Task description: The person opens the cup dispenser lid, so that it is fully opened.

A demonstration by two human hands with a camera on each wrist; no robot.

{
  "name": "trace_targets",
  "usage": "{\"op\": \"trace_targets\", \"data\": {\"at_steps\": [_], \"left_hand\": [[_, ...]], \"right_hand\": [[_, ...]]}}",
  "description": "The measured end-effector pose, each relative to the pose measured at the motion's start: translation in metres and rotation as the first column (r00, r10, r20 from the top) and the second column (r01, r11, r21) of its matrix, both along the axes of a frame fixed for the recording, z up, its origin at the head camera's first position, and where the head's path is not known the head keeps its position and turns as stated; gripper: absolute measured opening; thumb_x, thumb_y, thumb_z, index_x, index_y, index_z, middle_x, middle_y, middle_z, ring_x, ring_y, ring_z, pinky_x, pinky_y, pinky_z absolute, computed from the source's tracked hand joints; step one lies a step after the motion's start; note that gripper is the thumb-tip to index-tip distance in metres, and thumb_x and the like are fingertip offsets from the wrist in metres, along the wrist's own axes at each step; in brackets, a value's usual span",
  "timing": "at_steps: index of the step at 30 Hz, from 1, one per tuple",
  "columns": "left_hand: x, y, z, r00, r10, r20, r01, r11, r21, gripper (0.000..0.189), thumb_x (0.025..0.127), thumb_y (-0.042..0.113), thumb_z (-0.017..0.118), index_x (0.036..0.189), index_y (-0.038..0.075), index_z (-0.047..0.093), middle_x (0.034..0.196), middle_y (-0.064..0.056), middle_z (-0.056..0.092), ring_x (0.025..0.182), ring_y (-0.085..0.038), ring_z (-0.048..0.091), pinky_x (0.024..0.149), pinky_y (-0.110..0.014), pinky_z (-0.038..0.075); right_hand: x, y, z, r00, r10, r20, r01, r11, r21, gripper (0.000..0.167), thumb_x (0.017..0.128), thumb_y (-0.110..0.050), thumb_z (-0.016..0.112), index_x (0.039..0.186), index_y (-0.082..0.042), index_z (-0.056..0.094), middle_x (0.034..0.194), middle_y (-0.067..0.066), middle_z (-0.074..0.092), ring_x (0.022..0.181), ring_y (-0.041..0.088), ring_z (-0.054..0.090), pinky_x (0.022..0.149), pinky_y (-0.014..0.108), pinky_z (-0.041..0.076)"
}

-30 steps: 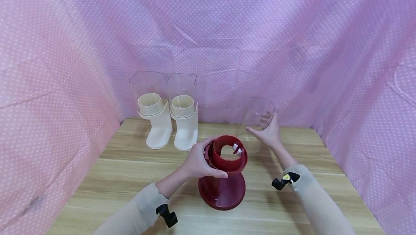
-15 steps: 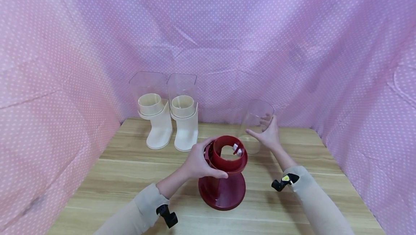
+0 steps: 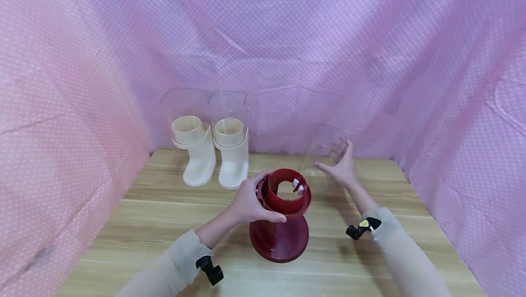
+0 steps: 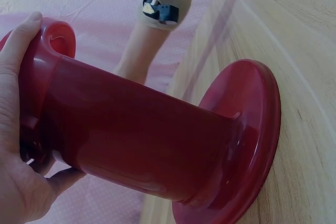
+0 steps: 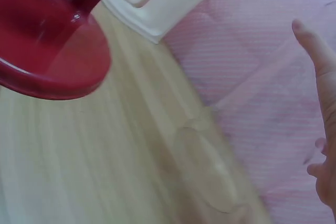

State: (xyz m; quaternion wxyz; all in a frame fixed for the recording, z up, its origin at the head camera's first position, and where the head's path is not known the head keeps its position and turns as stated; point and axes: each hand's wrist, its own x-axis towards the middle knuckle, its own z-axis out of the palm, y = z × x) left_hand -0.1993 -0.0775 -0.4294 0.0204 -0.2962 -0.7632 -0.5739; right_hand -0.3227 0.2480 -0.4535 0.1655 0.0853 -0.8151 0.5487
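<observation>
A red dispenser stand [image 3: 283, 237] with a round base and an upper ring stands on the table, in front of the person. My left hand [image 3: 248, 203] grips it at the ring from the left, the thumb along the front; the left wrist view shows the stand's column [image 4: 142, 129] and the hand at its top end. Farther back on the right, my right hand [image 3: 343, 164] holds a clear cylinder [image 3: 322, 146] by its side, fingers and thumb spread round it. The cylinder's lower end [image 5: 205, 169] shows faintly close over the wood in the right wrist view.
Two cream stands [image 3: 200, 164] [image 3: 233, 167] with clear angular containers [image 3: 185, 101] [image 3: 228, 101] on top stand side by side at the back left. Pink dotted cloth [image 3: 263, 37] hangs round the wooden table [image 3: 164, 224] at the back and sides.
The clear cylinder has come down slightly in my right hand, which has shifted a little to the right. My left hand keeps its grip on the red stand. The head view has shifted slightly.
</observation>
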Motion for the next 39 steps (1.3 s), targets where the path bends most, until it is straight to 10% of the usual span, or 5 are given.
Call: {"op": "trace_targets", "data": {"at_steps": [15,26,33,39], "left_hand": [[-0.002,-0.005,0.003,1.0,-0.017,-0.017,0.016,1.0,-0.009,0.096,0.067,0.048,0.1,0.149,0.022,0.056,0.138,0.002,0.071,0.118,-0.015,0.069,0.095,-0.031,0.063],[-0.029,-0.01,-0.002,0.979,-0.203,-0.023,0.203,0.979,-0.003,0.104,0.069,0.056,0.097,0.152,0.014,0.052,0.142,-0.009,0.068,0.126,-0.03,0.067,0.106,-0.032,0.058],[-0.044,-0.015,0.006,0.931,-0.363,-0.022,0.363,0.932,0.007,0.127,0.066,0.066,0.095,0.161,0.003,0.038,0.152,-0.021,0.059,0.138,-0.039,0.059,0.117,-0.033,0.051],[-0.039,-0.016,0.031,0.968,-0.244,-0.064,0.236,0.966,-0.108,0.127,0.064,0.078,0.089,0.161,0.009,0.043,0.159,-0.012,0.056,0.148,-0.033,0.054,0.122,-0.054,0.045]], "right_hand": [[-0.007,0.034,0.077,0.976,0.203,-0.073,-0.177,0.947,0.268,0.09,0.079,-0.007,0.092,0.157,-0.007,0.047,0.162,0.023,0.046,0.147,0.05,0.047,0.12,0.066,0.042],[-0.009,0.03,0.074,0.981,0.183,-0.062,-0.151,0.926,0.347,0.064,0.083,-0.018,0.093,0.14,-0.008,0.066,0.158,0.019,0.052,0.13,0.05,0.063,0.105,0.059,0.056],[-0.009,0.028,0.072,0.975,0.207,-0.085,-0.166,0.924,0.345,0.062,0.083,-0.015,0.092,0.137,-0.001,0.065,0.156,0.024,0.052,0.136,0.048,0.058,0.108,0.057,0.055],[-0.009,0.029,0.07,0.976,0.2,-0.089,-0.16,0.929,0.334,0.062,0.083,-0.014,0.092,0.137,0.0,0.066,0.157,0.023,0.052,0.141,0.047,0.054,0.108,0.058,0.054]]}}
